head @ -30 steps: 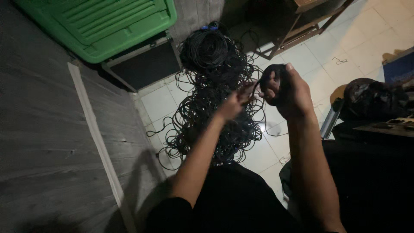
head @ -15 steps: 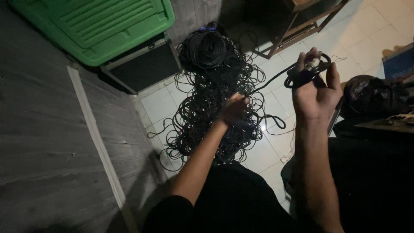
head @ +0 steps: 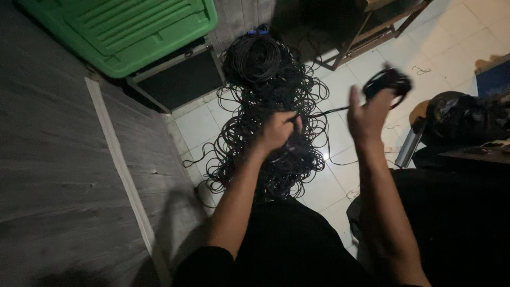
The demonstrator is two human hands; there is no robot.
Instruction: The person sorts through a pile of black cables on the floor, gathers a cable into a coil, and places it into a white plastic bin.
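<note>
A big tangle of thin black cable (head: pixel 265 127) lies on the white tiled floor in front of me. My right hand (head: pixel 372 109) is raised at the right and grips a small wound coil of black cable (head: pixel 388 82). One taut strand runs from that coil leftwards to my left hand (head: pixel 279 130), whose fingers pinch the strand just above the tangle. At the far end of the pile sits a neat round bundle of cable (head: pixel 252 53).
A green plastic lid (head: pixel 122 32) leans over a dark metal-edged case (head: pixel 175 77) at the upper left. Grey wooden boards (head: pixel 64 180) cover the left side. A wooden frame (head: pixel 372 32) stands at the top right, a dark bag (head: pixel 457 117) at the right.
My right hand moved away from my left, out to the right with the coil, then came down slightly. My left hand sank towards the tangle, and the strand between them drew out.
</note>
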